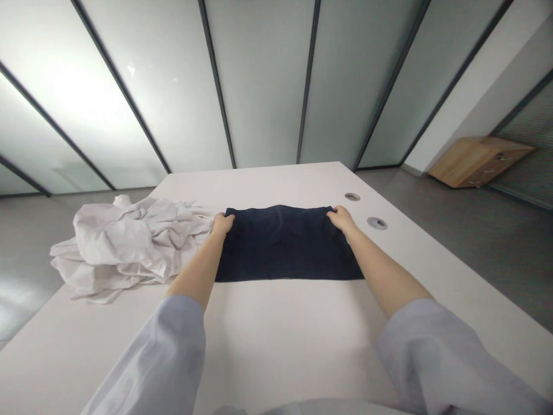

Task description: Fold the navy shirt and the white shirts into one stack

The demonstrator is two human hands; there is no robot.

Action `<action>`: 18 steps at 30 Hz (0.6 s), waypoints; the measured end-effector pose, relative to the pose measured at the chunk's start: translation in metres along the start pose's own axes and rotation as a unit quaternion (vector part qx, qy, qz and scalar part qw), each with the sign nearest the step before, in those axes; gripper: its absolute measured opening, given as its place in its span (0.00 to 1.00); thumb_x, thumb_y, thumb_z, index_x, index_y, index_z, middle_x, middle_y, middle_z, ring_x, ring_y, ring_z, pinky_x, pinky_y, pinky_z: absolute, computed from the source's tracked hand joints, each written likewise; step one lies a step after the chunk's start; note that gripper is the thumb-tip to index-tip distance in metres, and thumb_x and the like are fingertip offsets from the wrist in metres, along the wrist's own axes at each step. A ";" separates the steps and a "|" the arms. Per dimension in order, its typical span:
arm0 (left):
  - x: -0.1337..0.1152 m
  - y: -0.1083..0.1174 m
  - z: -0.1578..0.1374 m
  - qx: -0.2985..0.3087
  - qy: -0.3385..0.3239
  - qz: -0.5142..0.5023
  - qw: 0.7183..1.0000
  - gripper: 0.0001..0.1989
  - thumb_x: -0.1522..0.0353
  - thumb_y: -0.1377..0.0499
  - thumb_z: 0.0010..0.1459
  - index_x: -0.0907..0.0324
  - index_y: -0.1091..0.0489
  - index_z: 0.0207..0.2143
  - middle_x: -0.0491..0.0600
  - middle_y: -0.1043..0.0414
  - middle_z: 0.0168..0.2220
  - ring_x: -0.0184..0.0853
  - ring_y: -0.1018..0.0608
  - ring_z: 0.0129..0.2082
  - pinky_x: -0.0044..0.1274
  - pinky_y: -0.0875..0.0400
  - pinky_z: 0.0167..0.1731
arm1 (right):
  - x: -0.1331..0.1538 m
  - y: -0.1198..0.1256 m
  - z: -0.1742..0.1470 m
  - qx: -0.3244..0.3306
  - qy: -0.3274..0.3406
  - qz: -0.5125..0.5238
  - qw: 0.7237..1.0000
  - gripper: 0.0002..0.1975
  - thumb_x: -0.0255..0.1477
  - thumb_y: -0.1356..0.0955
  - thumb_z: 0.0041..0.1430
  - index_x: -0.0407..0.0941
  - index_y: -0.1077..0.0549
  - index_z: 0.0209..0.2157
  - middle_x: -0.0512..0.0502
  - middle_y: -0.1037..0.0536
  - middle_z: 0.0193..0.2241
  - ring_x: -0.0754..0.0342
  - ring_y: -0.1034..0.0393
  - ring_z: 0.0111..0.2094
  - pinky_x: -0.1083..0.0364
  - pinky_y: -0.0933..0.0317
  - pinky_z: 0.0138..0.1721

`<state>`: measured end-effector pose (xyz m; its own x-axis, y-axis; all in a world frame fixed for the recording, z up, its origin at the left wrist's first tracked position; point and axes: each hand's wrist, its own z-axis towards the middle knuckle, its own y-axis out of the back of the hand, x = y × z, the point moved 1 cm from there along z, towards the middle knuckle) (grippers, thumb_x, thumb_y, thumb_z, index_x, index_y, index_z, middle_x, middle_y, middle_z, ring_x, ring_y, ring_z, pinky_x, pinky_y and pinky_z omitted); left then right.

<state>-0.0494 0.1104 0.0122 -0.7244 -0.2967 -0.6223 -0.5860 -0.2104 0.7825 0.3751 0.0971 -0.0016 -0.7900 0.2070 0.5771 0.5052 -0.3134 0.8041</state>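
Note:
A dark navy cloth (pixel 287 248) lies spread as a wide rectangle across the middle of the white table; what kind of textile or garment it is, I cannot tell. My left hand (pixel 222 223) pinches its far left corner between thumb and fingers. At the far right corner, my right hand (pixel 341 219) grips the cloth the same way. Between the two hands the far edge bows up slightly, while the near edge runs almost straight along the tabletop. Just left of my left hand is a crumpled heap of white cloth (pixel 138 242).
The white table (pixel 285 340) reaches away toward a frosted glass partition (pixel 268 86). Two round cable grommets are set in its right side, a farther one (pixel 352 196) and a nearer one (pixel 377 223). A wooden cabinet (pixel 470 161) stands on the grey floor at the right.

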 end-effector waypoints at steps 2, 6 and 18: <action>0.001 0.000 -0.002 -0.036 -0.023 -0.011 0.999 0.15 0.62 0.47 0.59 0.60 0.28 0.43 0.54 0.22 0.39 0.42 0.21 0.43 0.27 0.29 0.38 | 0.004 0.003 0.001 -0.036 0.020 0.047 0.998 0.06 0.30 0.37 0.52 0.45 0.31 0.33 0.44 0.24 0.31 0.48 0.31 0.35 0.53 0.38 0.38; -0.002 0.006 -0.010 -0.076 -0.030 0.018 0.996 0.14 0.64 0.49 0.63 0.61 0.31 0.45 0.57 0.23 0.45 0.43 0.23 0.47 0.27 0.31 0.44 | 0.013 0.008 0.009 -0.094 0.071 0.101 0.988 0.06 0.30 0.38 0.54 0.46 0.33 0.35 0.44 0.25 0.33 0.49 0.32 0.36 0.52 0.39 0.41; -0.011 0.005 -0.026 -0.062 -0.029 0.146 0.987 0.15 0.65 0.53 0.66 0.61 0.36 0.50 0.64 0.25 0.45 0.49 0.22 0.47 0.34 0.31 0.44 | 0.002 -0.009 0.018 -0.013 -0.028 -0.023 0.999 0.11 0.31 0.35 0.59 0.44 0.29 0.43 0.38 0.23 0.41 0.45 0.29 0.44 0.51 0.38 0.45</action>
<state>-0.0348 0.0883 0.0234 -0.8770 -0.3091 -0.3680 -0.3037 -0.2370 0.9228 0.3754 0.1172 -0.0051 -0.7917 0.2731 0.5465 0.4579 -0.3268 0.8267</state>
